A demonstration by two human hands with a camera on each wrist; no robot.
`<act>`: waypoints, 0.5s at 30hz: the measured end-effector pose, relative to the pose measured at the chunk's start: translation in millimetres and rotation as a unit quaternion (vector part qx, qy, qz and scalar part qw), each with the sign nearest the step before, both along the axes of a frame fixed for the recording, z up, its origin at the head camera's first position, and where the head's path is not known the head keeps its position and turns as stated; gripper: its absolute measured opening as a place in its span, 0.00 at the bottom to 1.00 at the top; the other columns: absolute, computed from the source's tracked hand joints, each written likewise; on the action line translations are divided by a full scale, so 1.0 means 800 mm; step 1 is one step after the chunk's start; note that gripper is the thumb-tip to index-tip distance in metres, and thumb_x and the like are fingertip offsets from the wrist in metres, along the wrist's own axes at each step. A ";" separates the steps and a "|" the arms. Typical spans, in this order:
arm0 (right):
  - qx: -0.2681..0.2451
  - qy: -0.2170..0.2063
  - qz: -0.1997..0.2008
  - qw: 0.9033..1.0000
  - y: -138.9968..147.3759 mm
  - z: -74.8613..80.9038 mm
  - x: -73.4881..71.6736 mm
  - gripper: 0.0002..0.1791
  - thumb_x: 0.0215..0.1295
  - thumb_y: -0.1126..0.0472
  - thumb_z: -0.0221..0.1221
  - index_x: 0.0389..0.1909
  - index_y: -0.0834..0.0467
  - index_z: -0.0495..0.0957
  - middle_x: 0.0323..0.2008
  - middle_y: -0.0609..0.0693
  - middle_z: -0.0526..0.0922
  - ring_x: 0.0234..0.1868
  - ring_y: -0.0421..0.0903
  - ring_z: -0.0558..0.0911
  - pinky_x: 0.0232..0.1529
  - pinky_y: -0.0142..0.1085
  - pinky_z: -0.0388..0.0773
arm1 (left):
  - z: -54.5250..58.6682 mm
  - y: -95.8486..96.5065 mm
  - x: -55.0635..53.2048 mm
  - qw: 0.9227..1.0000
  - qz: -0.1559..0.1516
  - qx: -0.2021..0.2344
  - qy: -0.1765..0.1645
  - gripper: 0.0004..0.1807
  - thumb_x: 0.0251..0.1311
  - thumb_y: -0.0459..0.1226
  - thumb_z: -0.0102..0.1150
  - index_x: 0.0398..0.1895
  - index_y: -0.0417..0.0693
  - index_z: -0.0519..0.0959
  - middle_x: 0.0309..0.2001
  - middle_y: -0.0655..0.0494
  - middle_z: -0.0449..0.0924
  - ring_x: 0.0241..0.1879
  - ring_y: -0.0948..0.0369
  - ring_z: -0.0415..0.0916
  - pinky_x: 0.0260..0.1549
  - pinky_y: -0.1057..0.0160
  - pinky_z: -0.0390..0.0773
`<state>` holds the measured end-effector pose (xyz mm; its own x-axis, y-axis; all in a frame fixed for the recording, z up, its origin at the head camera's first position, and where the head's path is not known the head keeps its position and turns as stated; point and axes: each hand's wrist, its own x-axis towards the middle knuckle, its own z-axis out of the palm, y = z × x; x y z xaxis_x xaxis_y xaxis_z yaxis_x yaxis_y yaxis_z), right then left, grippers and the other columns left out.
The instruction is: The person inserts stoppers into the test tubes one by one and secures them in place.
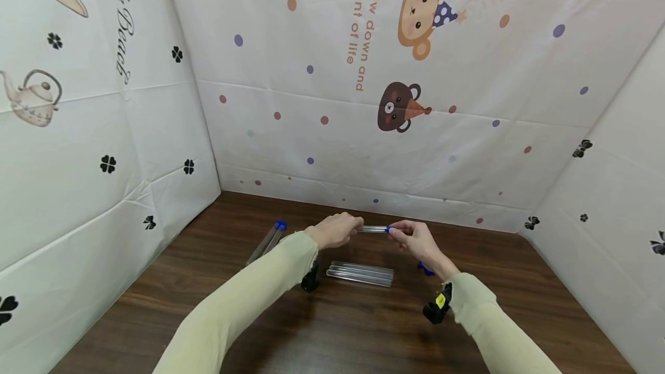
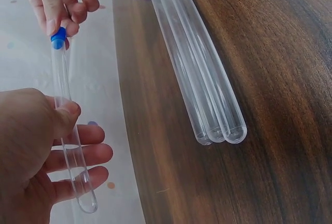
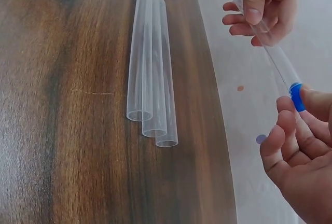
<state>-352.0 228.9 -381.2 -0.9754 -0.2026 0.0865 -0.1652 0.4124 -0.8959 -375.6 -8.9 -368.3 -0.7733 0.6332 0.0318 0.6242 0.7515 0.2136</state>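
Above the table, my left hand (image 1: pixel 337 229) holds a clear test tube (image 2: pixel 63 79) between thumb and fingers, its rounded end pointing away from the other hand. My right hand (image 1: pixel 417 240) pinches the blue stopper (image 3: pixel 296 97) at the tube's mouth, which sits partly in the opening. Below the hands, three uncapped test tubes (image 1: pixel 360 273) lie side by side on the wood, rounded ends to the left. In the right wrist view their open mouths (image 3: pixel 154 132) face the camera.
Stoppered tubes (image 1: pixel 267 242) with blue tops lie at the left, partly behind the left sleeve. Loose blue stoppers (image 1: pixel 425 269) lie beside the right wrist. The brown wooden table (image 1: pixel 332 333) is bounded by printed white cloth walls (image 1: pixel 332 131) at the back and sides.
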 end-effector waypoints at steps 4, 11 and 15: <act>0.007 -0.001 -0.006 1.000 0.001 -0.002 -0.003 0.18 0.70 0.58 0.55 0.51 0.68 0.77 0.38 0.58 0.85 0.28 0.39 0.78 0.34 0.41 0.80 | 0.000 0.000 0.000 1.000 0.001 -0.002 0.008 0.21 0.65 0.27 0.52 0.60 0.50 0.73 0.57 0.55 0.79 0.53 0.61 0.80 0.49 0.64 0.80; 0.039 0.035 0.007 0.999 0.000 -0.006 -0.004 0.18 0.72 0.56 0.53 0.48 0.68 0.78 0.30 0.48 0.84 0.23 0.38 0.73 0.23 0.36 0.74 | 0.001 0.001 -0.001 1.000 0.003 -0.005 0.027 0.19 0.63 0.25 0.52 0.55 0.50 0.75 0.51 0.56 0.82 0.50 0.62 0.80 0.45 0.65 0.80; 0.054 0.055 -0.001 0.997 -0.004 -0.008 -0.004 0.17 0.72 0.56 0.53 0.45 0.68 0.79 0.28 0.49 0.84 0.22 0.37 0.73 0.22 0.37 0.74 | 0.001 0.001 -0.003 1.000 0.006 0.001 0.027 0.19 0.63 0.23 0.50 0.52 0.50 0.76 0.50 0.56 0.83 0.49 0.62 0.81 0.43 0.65 0.80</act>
<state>-355.2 226.1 -387.9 -0.9619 -0.2137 0.1706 -0.2584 0.5059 -0.8230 -378.0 -8.0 -367.7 -0.7779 0.6238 0.0755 0.6259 0.7586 0.1812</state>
